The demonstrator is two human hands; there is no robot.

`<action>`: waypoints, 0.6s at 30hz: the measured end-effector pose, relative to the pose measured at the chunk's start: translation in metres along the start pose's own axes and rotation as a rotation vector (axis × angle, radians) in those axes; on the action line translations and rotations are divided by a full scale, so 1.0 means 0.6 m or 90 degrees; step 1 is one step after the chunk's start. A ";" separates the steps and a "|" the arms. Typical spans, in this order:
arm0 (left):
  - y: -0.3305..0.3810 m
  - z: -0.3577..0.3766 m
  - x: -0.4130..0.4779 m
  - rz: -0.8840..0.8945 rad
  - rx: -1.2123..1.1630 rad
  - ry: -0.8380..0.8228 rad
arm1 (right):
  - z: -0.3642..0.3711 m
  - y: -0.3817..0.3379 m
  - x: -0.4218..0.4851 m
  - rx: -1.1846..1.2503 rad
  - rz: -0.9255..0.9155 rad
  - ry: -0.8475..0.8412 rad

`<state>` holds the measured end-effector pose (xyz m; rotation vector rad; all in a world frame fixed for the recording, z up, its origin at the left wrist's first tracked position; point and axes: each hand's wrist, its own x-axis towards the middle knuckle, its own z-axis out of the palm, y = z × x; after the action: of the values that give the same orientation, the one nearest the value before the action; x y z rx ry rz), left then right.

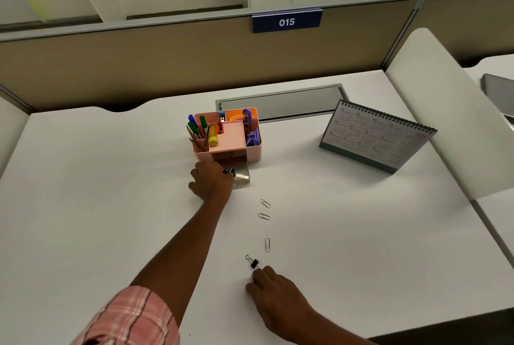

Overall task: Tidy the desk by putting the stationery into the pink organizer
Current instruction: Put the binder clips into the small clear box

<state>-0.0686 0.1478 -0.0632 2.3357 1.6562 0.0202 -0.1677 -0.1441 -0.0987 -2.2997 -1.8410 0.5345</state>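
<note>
Pinching a black binder clip (pixel 228 171) between the fingertips of the left hand (pixel 212 180), directly over the clear drawer (pixel 241 176) pulled out from the front of the pink organizer (pixel 226 136). Closing on a second binder clip (pixel 253 262) with the right hand (pixel 274 287) near the front of the desk (pixel 97 191); fingertips touching its near handle, firm hold not confirmable.

Handling, as judged: light, rigid steel body with springy wire handles. Best taken by the black body or by both handles pinched together; prone to skidding on the smooth top if pushed rather than lifted.

Lying loose between the two hands, in a rough line: three paper clips, two close together (pixel 265 203) (pixel 264 216) and one nearer (pixel 267 244). Thin, flat, hard to lift off the surface; best slid to a fingertip edge or tipped up with a nail.

Already stowed in the upper compartments: markers (pixel 196 127), yellow glue stick (pixel 213 136), purple stapler (pixel 251 137).
</note>
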 end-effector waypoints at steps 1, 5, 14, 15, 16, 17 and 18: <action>0.000 0.003 0.003 -0.001 0.000 0.001 | 0.000 0.000 0.000 0.000 -0.001 -0.002; -0.001 0.012 0.011 0.000 -0.005 -0.003 | -0.001 0.001 -0.002 -0.006 -0.008 -0.013; -0.012 -0.018 -0.030 0.082 -0.094 0.028 | -0.001 0.007 -0.002 -0.001 -0.004 0.008; -0.020 -0.022 -0.045 0.106 -0.103 0.050 | -0.003 0.009 -0.002 0.006 0.001 0.017; -0.030 -0.025 -0.060 0.136 -0.110 0.077 | -0.007 0.011 -0.001 0.012 0.009 0.027; -0.042 -0.025 -0.077 0.169 -0.114 0.104 | -0.011 0.013 0.000 0.019 0.018 0.036; -0.055 -0.024 -0.094 0.196 -0.112 0.125 | -0.016 0.017 0.002 0.028 0.024 0.044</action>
<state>-0.1208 0.1088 -0.0488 2.4888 1.2933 0.4513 -0.1547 -0.1445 -0.0932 -2.2991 -1.7403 0.4881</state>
